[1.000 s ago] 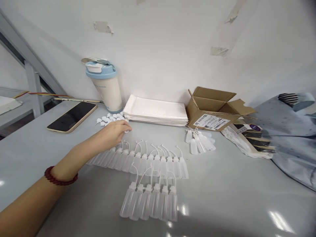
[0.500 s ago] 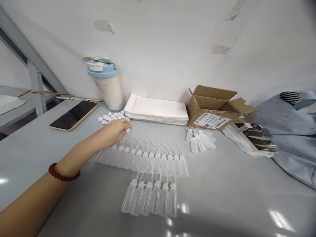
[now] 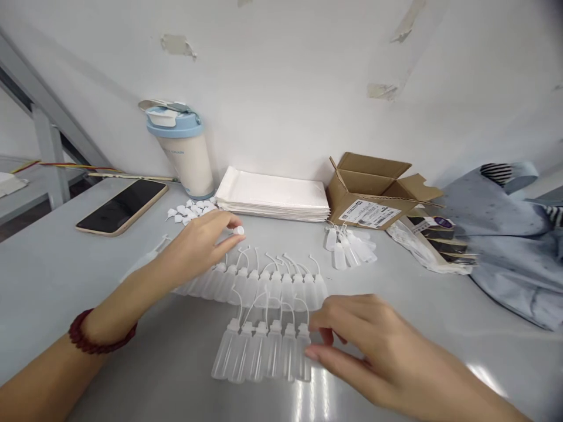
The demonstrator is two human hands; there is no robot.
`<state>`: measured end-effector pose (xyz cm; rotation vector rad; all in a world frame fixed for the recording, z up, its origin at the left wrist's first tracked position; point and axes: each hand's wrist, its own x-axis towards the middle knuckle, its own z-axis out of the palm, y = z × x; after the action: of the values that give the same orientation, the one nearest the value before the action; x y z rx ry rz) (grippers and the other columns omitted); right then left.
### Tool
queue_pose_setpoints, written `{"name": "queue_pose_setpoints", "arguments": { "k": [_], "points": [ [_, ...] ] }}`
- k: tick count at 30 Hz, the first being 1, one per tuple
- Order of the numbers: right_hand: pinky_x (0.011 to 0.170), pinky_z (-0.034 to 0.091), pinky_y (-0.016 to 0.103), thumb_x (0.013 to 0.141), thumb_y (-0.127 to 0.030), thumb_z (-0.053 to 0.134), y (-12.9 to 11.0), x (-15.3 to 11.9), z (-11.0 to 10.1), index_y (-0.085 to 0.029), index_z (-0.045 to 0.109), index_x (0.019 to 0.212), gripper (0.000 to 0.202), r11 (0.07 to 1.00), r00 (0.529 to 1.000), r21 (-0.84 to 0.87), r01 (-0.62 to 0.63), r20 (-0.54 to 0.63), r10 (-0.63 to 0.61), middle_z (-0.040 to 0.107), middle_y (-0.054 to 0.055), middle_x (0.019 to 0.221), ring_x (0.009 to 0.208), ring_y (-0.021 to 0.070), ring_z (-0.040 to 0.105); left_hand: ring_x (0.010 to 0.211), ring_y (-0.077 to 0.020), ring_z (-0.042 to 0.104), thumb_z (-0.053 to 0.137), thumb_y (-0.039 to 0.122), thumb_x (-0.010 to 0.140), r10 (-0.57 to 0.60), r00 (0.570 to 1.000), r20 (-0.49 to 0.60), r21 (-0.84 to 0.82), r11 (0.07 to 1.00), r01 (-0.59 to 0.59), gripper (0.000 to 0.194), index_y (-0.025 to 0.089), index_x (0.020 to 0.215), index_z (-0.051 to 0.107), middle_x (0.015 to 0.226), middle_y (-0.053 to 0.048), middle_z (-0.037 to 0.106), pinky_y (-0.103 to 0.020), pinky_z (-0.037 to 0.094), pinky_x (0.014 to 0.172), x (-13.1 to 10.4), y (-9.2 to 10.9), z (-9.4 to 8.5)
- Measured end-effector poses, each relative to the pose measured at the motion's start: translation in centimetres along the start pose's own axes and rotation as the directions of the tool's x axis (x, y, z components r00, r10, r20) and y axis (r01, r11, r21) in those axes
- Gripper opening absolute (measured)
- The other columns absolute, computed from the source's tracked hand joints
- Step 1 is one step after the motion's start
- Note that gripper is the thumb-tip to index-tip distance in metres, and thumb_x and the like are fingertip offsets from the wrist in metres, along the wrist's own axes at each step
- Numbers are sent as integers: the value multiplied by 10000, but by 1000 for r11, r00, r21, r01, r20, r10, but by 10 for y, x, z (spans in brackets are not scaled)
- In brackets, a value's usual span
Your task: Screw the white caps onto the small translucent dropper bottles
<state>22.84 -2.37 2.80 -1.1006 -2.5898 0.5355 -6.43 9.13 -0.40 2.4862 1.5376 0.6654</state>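
My left hand (image 3: 204, 241) pinches a small white cap (image 3: 238, 230) between thumb and forefinger, above the left part of a long row of clear plastic bottles (image 3: 275, 286). Each bottle has a thin white strap at its neck. A shorter front row of several such bottles (image 3: 257, 354) lies nearer to me. At the right end of that front row is my right hand (image 3: 365, 346), thumb and fingers apart around the last bottle's side. More small white caps (image 3: 189, 211) form a loose pile beyond my left hand.
Behind the caps stands a cream tumbler with a blue lid (image 3: 187, 152), and a phone (image 3: 125, 208) lies left. Against the wall are stacked white envelopes (image 3: 272, 193) and an open cardboard box (image 3: 369, 193). Several bottles (image 3: 349, 246) lie before the box; blue-grey fabric (image 3: 505, 234) is right.
My left hand has drawn back slightly from the cap pile, showing the held cap. My right hand has come into view beside the front row. The view has shifted slightly.
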Motion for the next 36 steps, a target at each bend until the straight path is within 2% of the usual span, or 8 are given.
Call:
{"name": "queue_pose_setpoints", "arguments": {
  "k": [5, 9, 13, 17, 22, 26, 30, 36],
  "points": [
    [523, 406, 273, 893, -340, 603, 17, 18, 14, -141, 610, 957, 209, 998, 996, -18, -59, 70, 60, 634, -14, 649, 530, 147, 577, 718, -176, 621, 535, 383, 901, -10, 1000, -23, -97, 995, 7, 181, 210, 883, 583, 800, -6, 666, -241, 458, 586, -13, 26, 1],
    [493, 359, 294, 771, -350, 679, 18, 8, 26, -127, 656, 919, 268, 994, 995, -102, -36, 90, 45, 630, 0, 592, 490, 179, 581, 671, -155, 610, 556, 395, 905, 21, 999, -46, -194, 980, -29, 181, 216, 892, 583, 746, 18, 634, -240, 463, 601, -20, 43, 5],
    [485, 362, 311, 676, -429, 759, 13, 9, 30, -82, 645, 1036, 512, 996, 994, -93, -16, 103, 26, 679, 31, 654, 518, 216, 620, 674, -142, 604, 547, 317, 921, 122, 992, -32, -262, 957, -126, 102, 216, 924, 565, 751, 26, 612, -244, 459, 636, -29, 52, 13],
    [505, 391, 328, 683, -534, 762, 13, 10, 33, -85, 622, 1085, 619, 995, 981, -88, -39, 185, 55, 706, 50, 730, 571, 248, 655, 701, -131, 587, 539, 253, 937, 188, 982, -27, -295, 937, -188, 68, 216, 993, 544, 803, 22, 595, -245, 448, 663, -35, 55, 18],
    [526, 418, 337, 707, -484, 762, 15, 11, 37, -83, 604, 1128, 603, 995, 968, -81, -60, 239, 78, 709, 55, 771, 617, 262, 674, 698, -133, 575, 520, 219, 950, 243, 970, -33, -283, 928, -242, 71, 204, 1020, 521, 808, 17, 583, -254, 451, 657, -36, 55, 19],
    [527, 436, 323, 711, -475, 763, 17, 9, 34, -100, 606, 1094, 558, 998, 983, -57, -23, 182, 33, 695, 37, 728, 596, 238, 663, 695, -132, 583, 524, 216, 948, 253, 967, -35, -272, 929, -253, 75, 203, 1022, 521, 810, 15, 596, -253, 458, 651, -37, 56, 18],
    [568, 491, 291, 753, -475, 747, 15, 2, 26, -140, 522, 1177, 586, 998, 999, 54, 18, 44, -21, 708, 42, 814, 628, 200, 670, 679, -119, 593, 548, 248, 930, 171, 985, -11, -339, 926, -165, 74, 224, 999, 554, 809, 24, 616, -215, 477, 616, -39, 60, 11],
    [609, 562, 205, 736, -153, 696, 11, 0, 25, -291, 342, 1370, 739, 925, 979, 365, -108, -120, 162, 696, -2, 889, 677, 144, 687, 630, -105, 604, 593, 281, 884, 117, 979, 167, -511, 859, -15, 61, 254, 936, 611, 748, 48, 644, -151, 458, 496, -39, 75, 0]
  ]
}}
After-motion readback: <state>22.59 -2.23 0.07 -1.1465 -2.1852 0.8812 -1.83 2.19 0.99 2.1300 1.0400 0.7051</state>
